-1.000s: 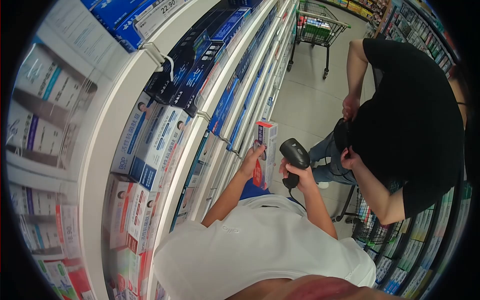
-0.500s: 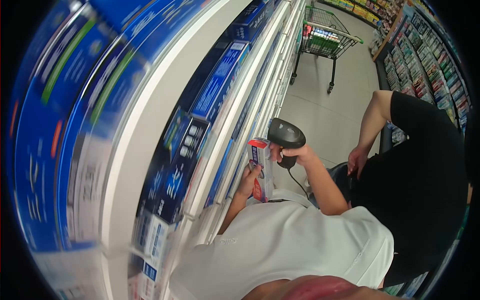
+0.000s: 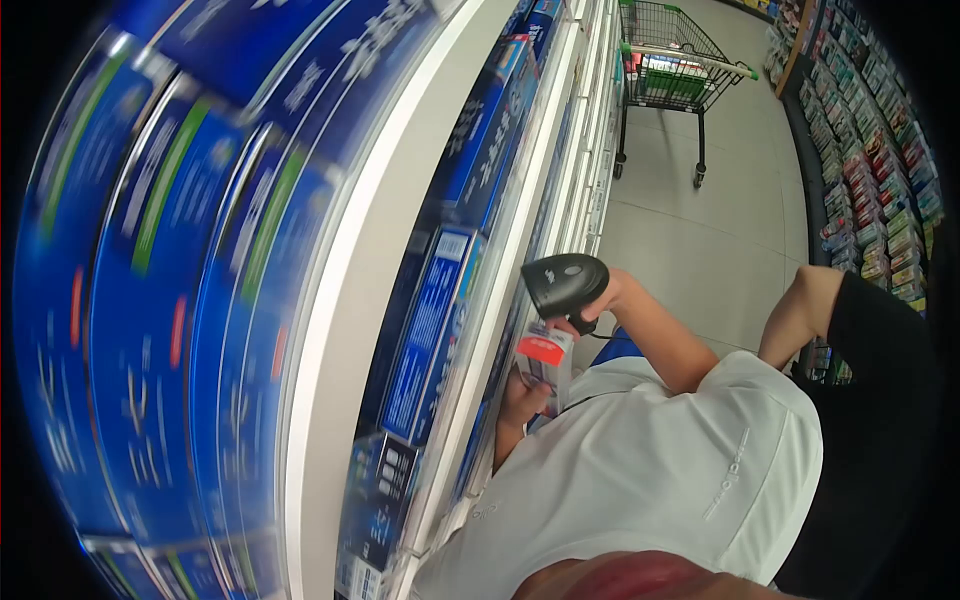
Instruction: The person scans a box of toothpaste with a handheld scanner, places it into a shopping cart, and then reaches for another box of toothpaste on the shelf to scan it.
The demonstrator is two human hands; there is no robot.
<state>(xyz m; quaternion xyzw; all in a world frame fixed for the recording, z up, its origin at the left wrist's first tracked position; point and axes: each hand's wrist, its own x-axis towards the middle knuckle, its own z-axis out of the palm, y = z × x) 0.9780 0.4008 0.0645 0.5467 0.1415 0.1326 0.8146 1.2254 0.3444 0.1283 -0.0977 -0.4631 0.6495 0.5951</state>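
Observation:
My left hand (image 3: pixel 522 400) is wrapped round a slim white-and-red toothpaste box (image 3: pixel 546 348), held upright close to the shelf edge with its red end upward. A black barcode scanner (image 3: pixel 565 284) is gripped in my right hand (image 3: pixel 603 300), just above the top of the box. The scanner's head points left toward the shelves. Part of the right hand's fingers is hidden behind the scanner and box. The scanner's cable (image 3: pixel 608 337) runs off behind my white shirt (image 3: pixel 650 450).
Shelves (image 3: pixel 350 240) along the left carry blue boxes (image 3: pixel 430 335), with large blue boxes (image 3: pixel 140 300) nearest. A shopping cart (image 3: pixel 680 60) with goods stands ahead in the aisle. A person in black (image 3: pixel 880 430) is close on my right, before a rack of small packs (image 3: pixel 870 170).
My view has shifted, and the shelves, cart and person appear lower and further right. The scanner and box remain in my hands; the box now shows more of its red end.

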